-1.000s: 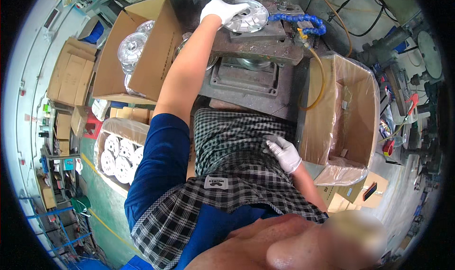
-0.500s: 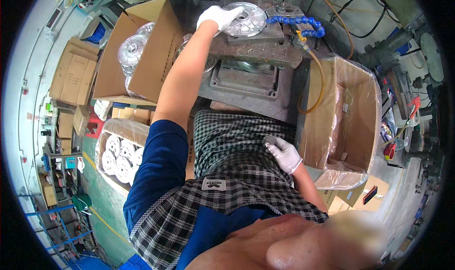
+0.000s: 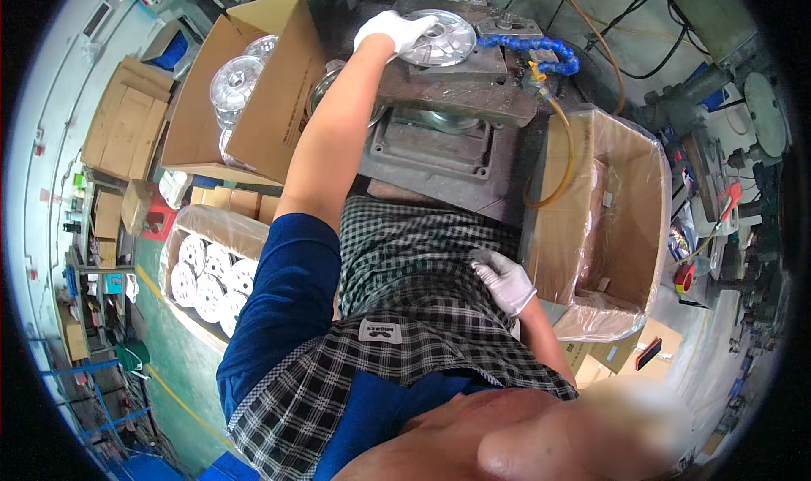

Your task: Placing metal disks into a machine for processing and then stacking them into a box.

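Note:
My left hand, in a white glove, reaches far forward. It grips the left edge of a round silvery cast-metal disc with a raised hub. The thumb lies over the disc's top and the other fingers are mostly hidden. Beneath the disc is a dark metal block on the machine's worn steel plate. My right hand, also gloved in white, lies on the checked apron at my lap. Its fingers are loosely bent, with thumb and fingertips apart, and nothing shows in it.
A blue jointed coolant hose ends beside the disc. Left stands a carton holding similar discs; below it, a plastic-lined box of pale discs. A plastic-lined carton stands at right, with a yellowish tube hanging beside it.
The view has shifted slightly. My left hand stays on the disc's left edge, and my right hand still lies on the apron. The disc keeps its place on the block.

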Demonstrator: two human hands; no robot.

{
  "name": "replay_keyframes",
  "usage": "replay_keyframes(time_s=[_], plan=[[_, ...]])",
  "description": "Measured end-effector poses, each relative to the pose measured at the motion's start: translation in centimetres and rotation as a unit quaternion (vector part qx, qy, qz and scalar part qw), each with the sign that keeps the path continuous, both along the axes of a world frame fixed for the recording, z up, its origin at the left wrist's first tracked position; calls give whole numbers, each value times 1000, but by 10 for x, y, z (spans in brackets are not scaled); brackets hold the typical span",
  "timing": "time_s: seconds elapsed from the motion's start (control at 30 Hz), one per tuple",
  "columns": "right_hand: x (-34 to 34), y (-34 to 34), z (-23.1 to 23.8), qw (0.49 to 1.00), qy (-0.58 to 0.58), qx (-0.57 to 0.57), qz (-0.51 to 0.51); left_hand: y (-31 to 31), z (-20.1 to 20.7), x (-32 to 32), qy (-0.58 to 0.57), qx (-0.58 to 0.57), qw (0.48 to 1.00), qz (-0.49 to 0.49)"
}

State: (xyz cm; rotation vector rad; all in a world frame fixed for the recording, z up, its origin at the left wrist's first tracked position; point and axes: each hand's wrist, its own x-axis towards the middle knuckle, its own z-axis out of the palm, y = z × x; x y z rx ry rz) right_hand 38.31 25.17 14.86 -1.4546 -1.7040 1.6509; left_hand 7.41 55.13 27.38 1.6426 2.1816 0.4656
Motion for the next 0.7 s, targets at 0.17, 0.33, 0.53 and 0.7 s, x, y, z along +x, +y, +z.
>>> replay_keyframes(time_s=[0.17, 0.33, 0.53, 0.7], plan=[[-6, -2, -17, 998, 63, 28, -7, 6, -6, 0, -10, 56, 998, 10], [-14, -10, 0, 999, 24, 14, 27, 1, -11, -2, -21, 52, 998, -1], [-21, -10, -10, 993, -2, 105, 59, -8, -10, 0, -30, 60, 998, 14], [-20, -11, -20, 995, 23, 82, 46, -10, -17, 2, -24, 75, 997, 23]])
